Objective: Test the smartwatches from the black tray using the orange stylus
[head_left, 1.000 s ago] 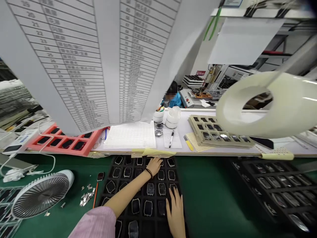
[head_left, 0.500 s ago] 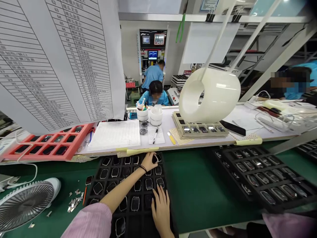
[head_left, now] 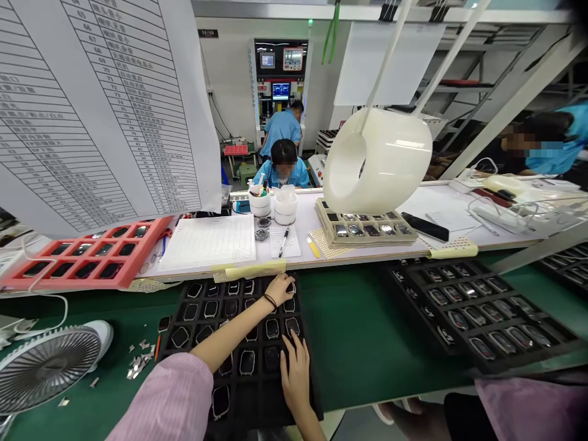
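A large black compartment tray [head_left: 250, 392] holds rows of square smartwatches, each in its own cell. My left hand [head_left: 279, 290], with a dark band at the wrist, reaches across to the far right cell. Its fingers are bent around the edge of a smartwatch [head_left: 290, 287] there, partly covering it. Lower down, my right hand [head_left: 296, 367] rests over the tray's right side, fingers stretched and holding nothing. Its fingertips touch or nearly touch another smartwatch [head_left: 292, 325]. Some cells near the front hold no watch.
At left stand a fan [head_left: 50, 370] and scattered small metal pieces [head_left: 140, 361]. More black trays [head_left: 487, 312] of watches lie right. The shelf bears a red tray [head_left: 133, 269], papers [head_left: 209, 242] and a beige tray [head_left: 367, 236] beneath a hanging white roll [head_left: 381, 162]. Co-workers sit beyond.
The camera view has shifted, so most things appear slightly higher and further left. My left fingers have shifted slightly at the far right cell. My right hand stays over the same part of the tray.
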A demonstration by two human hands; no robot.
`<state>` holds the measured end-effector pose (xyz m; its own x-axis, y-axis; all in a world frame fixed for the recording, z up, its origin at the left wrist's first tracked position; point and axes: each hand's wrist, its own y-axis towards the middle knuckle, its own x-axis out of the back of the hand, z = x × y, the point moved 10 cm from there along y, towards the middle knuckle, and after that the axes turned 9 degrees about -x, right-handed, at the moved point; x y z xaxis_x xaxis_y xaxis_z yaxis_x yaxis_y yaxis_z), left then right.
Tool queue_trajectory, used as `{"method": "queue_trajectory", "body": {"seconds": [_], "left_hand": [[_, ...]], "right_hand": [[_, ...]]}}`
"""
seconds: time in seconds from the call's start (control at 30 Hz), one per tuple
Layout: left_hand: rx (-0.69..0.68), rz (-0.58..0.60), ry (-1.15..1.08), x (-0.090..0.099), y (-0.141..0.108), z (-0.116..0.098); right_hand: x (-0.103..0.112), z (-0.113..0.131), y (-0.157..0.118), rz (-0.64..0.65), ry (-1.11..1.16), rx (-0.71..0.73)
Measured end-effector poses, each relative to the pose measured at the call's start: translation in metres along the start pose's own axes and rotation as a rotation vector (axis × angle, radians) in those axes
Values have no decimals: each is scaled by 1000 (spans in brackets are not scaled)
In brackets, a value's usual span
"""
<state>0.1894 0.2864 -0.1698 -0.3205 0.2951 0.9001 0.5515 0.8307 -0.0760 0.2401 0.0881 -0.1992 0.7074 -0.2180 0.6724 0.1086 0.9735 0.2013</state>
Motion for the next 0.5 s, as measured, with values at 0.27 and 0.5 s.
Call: {"method": "queue_trajectory", "body": {"seconds": [0.27, 0.5], "left_hand": [[-94, 199, -9, -31, -22, -18], [-54, 272, 41, -41, -9, -29]], "right_hand": [[5, -7, 0, -9, 119, -79], [3, -10, -1, 11, 130, -98]]}}
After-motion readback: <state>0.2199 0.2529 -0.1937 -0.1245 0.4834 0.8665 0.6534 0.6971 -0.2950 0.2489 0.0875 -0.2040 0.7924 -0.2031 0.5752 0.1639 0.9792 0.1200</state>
